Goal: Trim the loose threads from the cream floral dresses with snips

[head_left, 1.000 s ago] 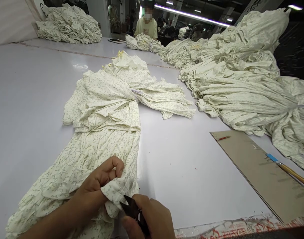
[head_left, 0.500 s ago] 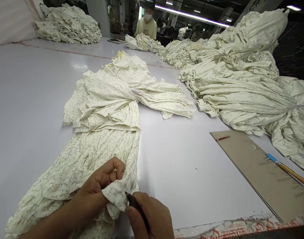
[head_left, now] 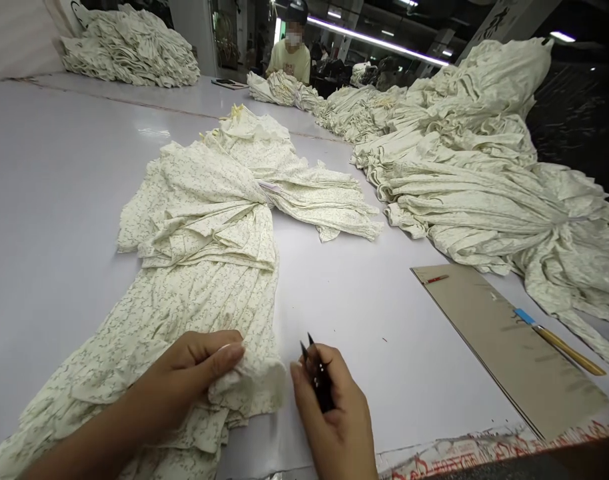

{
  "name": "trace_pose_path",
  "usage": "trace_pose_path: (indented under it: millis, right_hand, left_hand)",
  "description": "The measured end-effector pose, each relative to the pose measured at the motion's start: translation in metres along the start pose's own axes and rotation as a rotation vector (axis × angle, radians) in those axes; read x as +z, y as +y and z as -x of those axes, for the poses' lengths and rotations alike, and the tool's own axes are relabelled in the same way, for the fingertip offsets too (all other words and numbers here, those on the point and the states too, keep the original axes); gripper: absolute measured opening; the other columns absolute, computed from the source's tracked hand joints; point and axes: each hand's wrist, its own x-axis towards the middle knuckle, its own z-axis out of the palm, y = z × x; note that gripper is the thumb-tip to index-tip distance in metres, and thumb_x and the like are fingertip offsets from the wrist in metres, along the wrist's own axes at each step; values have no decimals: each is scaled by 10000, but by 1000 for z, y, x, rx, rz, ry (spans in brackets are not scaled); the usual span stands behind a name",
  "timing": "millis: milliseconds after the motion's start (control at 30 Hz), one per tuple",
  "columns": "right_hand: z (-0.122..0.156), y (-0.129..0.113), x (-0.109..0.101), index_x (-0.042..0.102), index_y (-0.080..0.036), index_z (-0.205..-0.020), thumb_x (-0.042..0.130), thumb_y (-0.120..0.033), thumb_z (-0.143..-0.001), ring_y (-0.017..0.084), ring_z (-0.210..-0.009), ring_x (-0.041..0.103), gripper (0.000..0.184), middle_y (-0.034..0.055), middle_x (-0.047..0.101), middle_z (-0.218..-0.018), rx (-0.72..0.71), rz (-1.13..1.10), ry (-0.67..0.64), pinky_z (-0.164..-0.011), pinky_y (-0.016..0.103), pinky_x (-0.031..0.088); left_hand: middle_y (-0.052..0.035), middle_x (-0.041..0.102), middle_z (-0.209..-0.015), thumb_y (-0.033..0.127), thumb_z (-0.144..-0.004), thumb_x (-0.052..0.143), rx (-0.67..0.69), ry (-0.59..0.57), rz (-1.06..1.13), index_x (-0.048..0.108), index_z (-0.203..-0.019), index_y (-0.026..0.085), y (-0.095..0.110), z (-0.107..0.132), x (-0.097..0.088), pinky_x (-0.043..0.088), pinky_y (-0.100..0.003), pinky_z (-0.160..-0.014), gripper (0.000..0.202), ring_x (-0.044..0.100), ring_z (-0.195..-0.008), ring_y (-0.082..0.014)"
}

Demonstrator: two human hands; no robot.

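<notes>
A pale, leaf-patterned stack of fabric (head_left: 204, 300) lies along the table in front of me. My left hand (head_left: 204, 363) pinches a piece of it near its lower right edge, thumb on top. Black thread snips (head_left: 318, 379) sit in my right hand (head_left: 337, 413), their two pointed blades apart and aimed away from me. The snips are clear of the fabric, just to its right. Farther up, the stack is gathered by a light tie (head_left: 269, 187), with folds fanning out to the right.
More bundles of the same fabric (head_left: 464, 173) line the right side, and another heap (head_left: 134, 50) sits at the far left. On the right lies a brown cardboard sheet (head_left: 479, 333) bearing a red pen-like item (head_left: 437, 279) and a wooden-handled tool (head_left: 567, 347). A person (head_left: 292, 57) is beyond the table.
My right hand has drawn the snips off the fabric to the right, and their blades now show apart. My left thumb has come down onto the cloth, whose edge has dropped rightward.
</notes>
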Motion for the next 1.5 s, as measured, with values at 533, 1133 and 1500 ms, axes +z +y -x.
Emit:
trace_pose_path:
  millis: [533, 1133, 1500]
  right_hand:
    - [8, 13, 2, 502, -230, -922, 543, -307, -944, 154, -478, 497, 90, -37, 570, -590, -541, 502, -92, -479, 250, 335]
    - [16, 15, 18, 563, -214, -912, 498, -353, -975, 163, -488, 518, 166, -26, 615, -592, -507, 531, 17, -510, 256, 341]
    - [16, 16, 19, 542, -223, -858, 499, -297, -971, 151, -476, 501, 142, -47, 557, -557, -514, 487, -11, -508, 255, 309]
  left_hand:
    - [-53, 654, -534, 350, -781, 727, -330, -65, 503, 668, -565, 109, 5, -4, -2, 491, -265, -543, 329, 555, -461, -139]
    - [-82, 763, -746, 319, -929, 575, -311, -223, 508, 769, -745, 131, 12, -1, 8, 517, -251, -719, 326, 703, -750, -195]
    - [-77, 746, -733, 348, -926, 572, -331, -198, 511, 766, -795, 131, 8, 0, 7, 519, -261, -750, 319, 687, -746, -191]
